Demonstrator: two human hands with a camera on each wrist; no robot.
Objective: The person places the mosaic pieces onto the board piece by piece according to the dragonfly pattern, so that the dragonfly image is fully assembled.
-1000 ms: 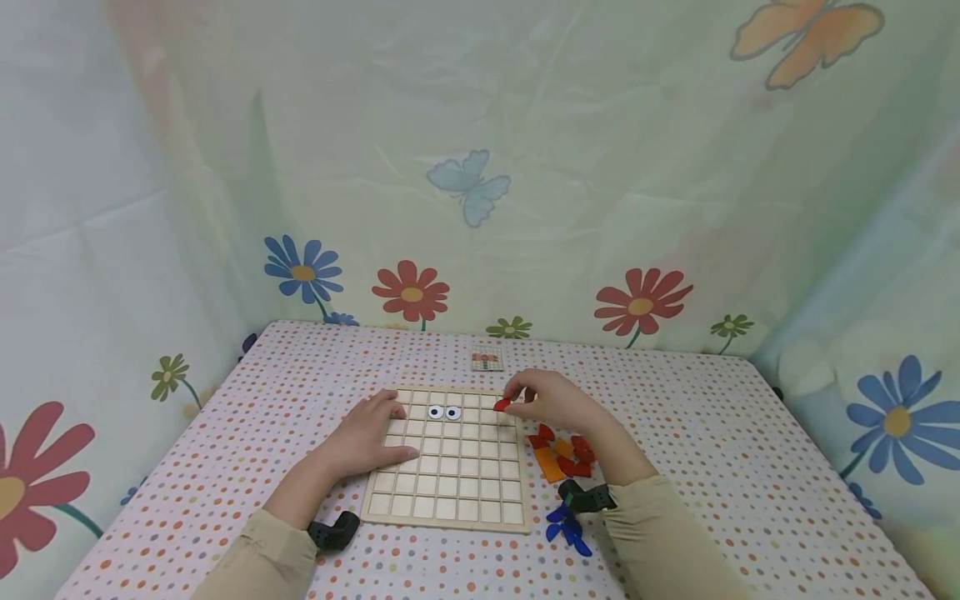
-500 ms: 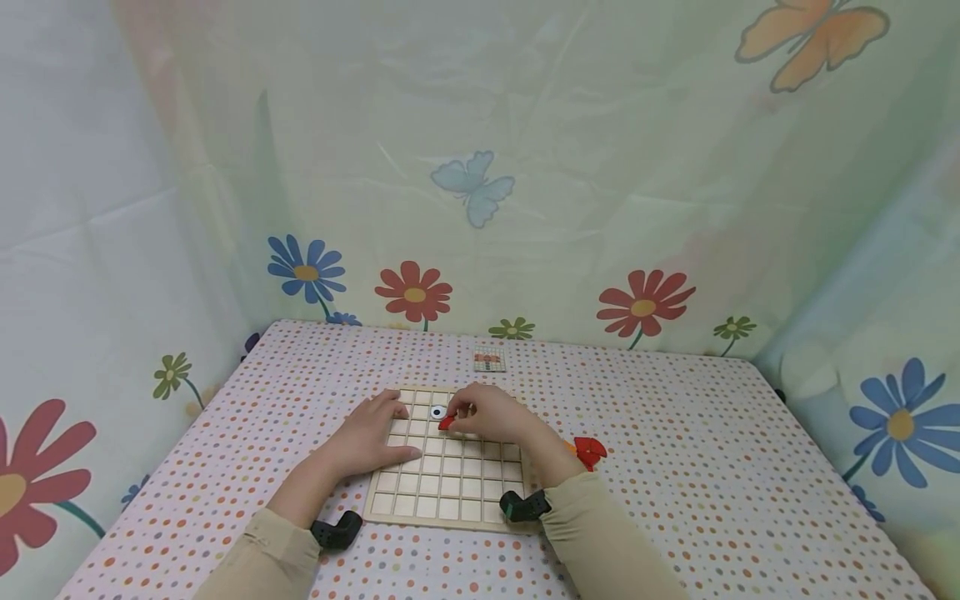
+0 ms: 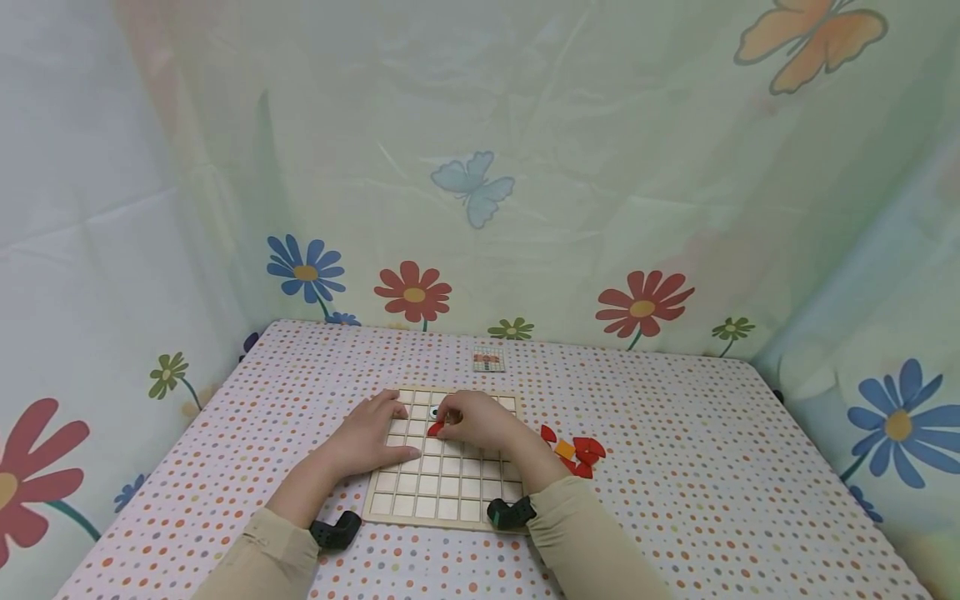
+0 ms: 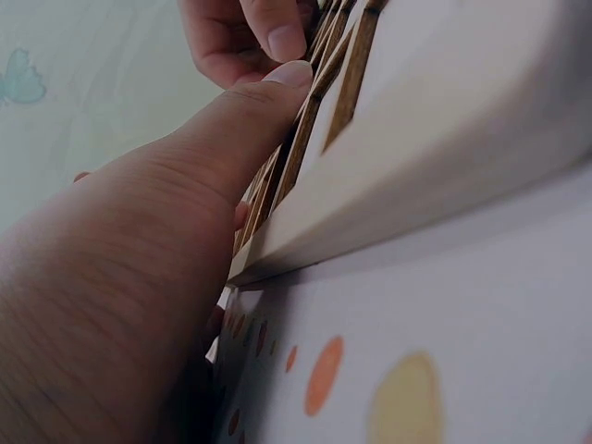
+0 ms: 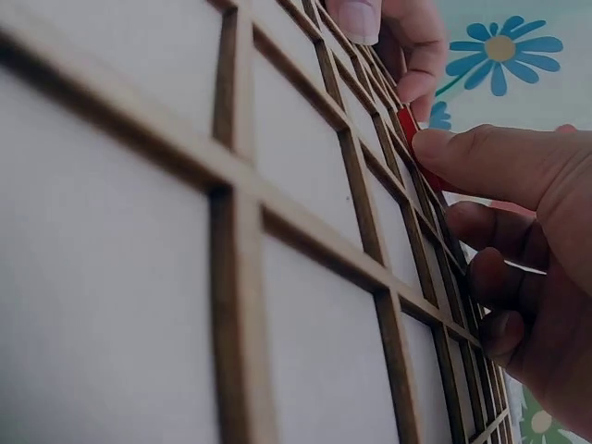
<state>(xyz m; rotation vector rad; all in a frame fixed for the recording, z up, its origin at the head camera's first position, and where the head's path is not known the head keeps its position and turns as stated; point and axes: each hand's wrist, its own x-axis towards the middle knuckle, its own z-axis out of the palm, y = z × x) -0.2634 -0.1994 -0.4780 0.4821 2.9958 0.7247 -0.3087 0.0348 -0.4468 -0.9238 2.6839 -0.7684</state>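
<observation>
A wooden grid board point(image 3: 427, 485) lies on the table in the head view. My left hand point(image 3: 366, 435) rests on its left edge, thumb and fingers spread. On the upper part of the board, my right hand point(image 3: 482, 421) pinches a small red tile point(image 3: 435, 428) between thumb and fingers. That red tile point(image 5: 406, 122) shows edge-on at the grid in the right wrist view; whether it sits fully in a cell I cannot tell. Just above it is an eye tile point(image 3: 433, 412), partly covered by the right fingers. A second eye tile is hidden behind that hand.
Right of the board lie loose red tiles point(image 3: 589, 450) and an orange tile point(image 3: 565, 450), partly behind the right forearm. A small picture card point(image 3: 489, 359) lies beyond the board. Printed cloth walls point(image 3: 555, 208) enclose the table's back and sides.
My right hand has carried the red tile leftward from the board's right edge to below the left eye tile. The blue pieces are now hidden by the right arm. My left hand stays put.
</observation>
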